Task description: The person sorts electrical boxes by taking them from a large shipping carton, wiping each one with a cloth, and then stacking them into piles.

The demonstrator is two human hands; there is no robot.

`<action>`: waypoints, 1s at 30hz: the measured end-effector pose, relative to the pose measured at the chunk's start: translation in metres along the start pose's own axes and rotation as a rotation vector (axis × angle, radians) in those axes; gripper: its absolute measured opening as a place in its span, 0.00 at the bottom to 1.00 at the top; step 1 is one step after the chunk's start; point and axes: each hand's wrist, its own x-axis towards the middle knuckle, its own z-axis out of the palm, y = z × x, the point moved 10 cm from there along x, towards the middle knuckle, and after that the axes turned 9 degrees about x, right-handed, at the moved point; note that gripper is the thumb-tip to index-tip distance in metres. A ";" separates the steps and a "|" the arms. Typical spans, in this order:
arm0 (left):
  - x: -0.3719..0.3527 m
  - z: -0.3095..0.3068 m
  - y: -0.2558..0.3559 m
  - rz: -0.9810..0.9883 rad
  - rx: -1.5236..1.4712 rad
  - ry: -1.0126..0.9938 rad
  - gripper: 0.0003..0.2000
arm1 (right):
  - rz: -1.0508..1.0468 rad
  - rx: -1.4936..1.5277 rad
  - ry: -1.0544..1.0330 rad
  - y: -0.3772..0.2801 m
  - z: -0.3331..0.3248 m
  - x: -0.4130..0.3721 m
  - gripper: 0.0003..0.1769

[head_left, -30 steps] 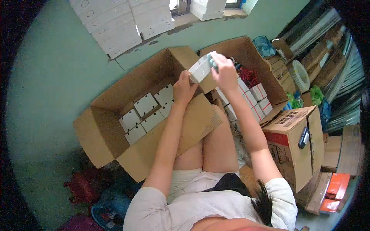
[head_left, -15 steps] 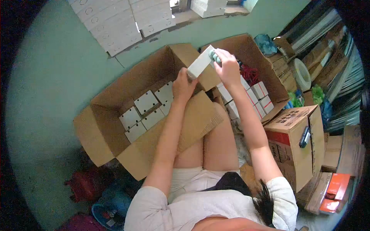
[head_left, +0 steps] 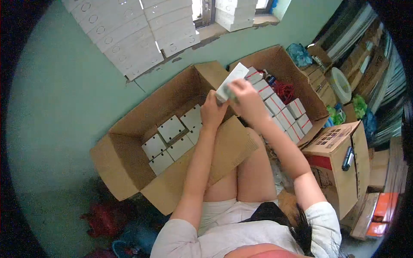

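Observation:
My left hand (head_left: 214,110) grips the near end of a long white box (head_left: 234,78), held tilted above the gap between two cartons. Against the side of that box is my right hand (head_left: 246,98), its fingers curled round a greenish thing that is blurred, seemingly a tape roll. Below and left, an open brown carton (head_left: 115,159) holds several white boxes (head_left: 171,128) with black dots. The right-hand open carton (head_left: 297,64) contains several white boxes bound with red bands (head_left: 275,104) and a bundle of red cord (head_left: 284,92).
A closed carton (head_left: 344,189) at the right carries a dark handheld device (head_left: 348,158). White boxes (head_left: 124,38) are stacked by the window. Orange boxes (head_left: 386,207) lie at the lower right, a white ring-shaped roll (head_left: 340,84) at the upper right, red and blue items at the lower left.
My right hand has moved down along the white box, from its far end towards my left hand. The whole view has shifted slightly, with the cartons now lower and further right.

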 end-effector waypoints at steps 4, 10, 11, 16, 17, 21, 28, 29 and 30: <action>0.002 0.008 -0.002 0.017 -0.028 -0.060 0.19 | -0.084 0.092 -0.110 -0.005 0.014 -0.001 0.21; 0.001 0.002 0.003 0.050 -0.012 -0.022 0.18 | 0.142 -0.128 0.044 0.044 -0.013 0.030 0.19; 0.001 0.004 0.001 0.027 -0.001 -0.028 0.19 | 0.051 -0.171 0.031 0.026 -0.005 0.024 0.21; 0.001 0.008 -0.001 0.042 -0.019 -0.044 0.19 | -0.080 0.048 -0.022 -0.015 0.003 -0.001 0.23; 0.001 0.008 -0.002 0.030 0.004 -0.062 0.19 | -0.016 0.112 -0.031 -0.009 0.000 0.002 0.23; -0.004 0.002 0.003 0.009 -0.016 -0.106 0.18 | 0.095 -0.039 0.127 0.028 -0.015 0.017 0.21; -0.007 0.000 0.004 0.024 -0.073 -0.074 0.18 | 0.047 0.121 0.037 -0.024 0.010 -0.023 0.23; -0.008 -0.003 0.009 0.063 -0.116 -0.048 0.19 | 0.048 0.123 0.052 -0.022 0.006 -0.024 0.23; -0.012 -0.007 0.011 0.097 -0.156 -0.022 0.21 | 0.051 0.144 0.069 -0.020 -0.001 -0.027 0.22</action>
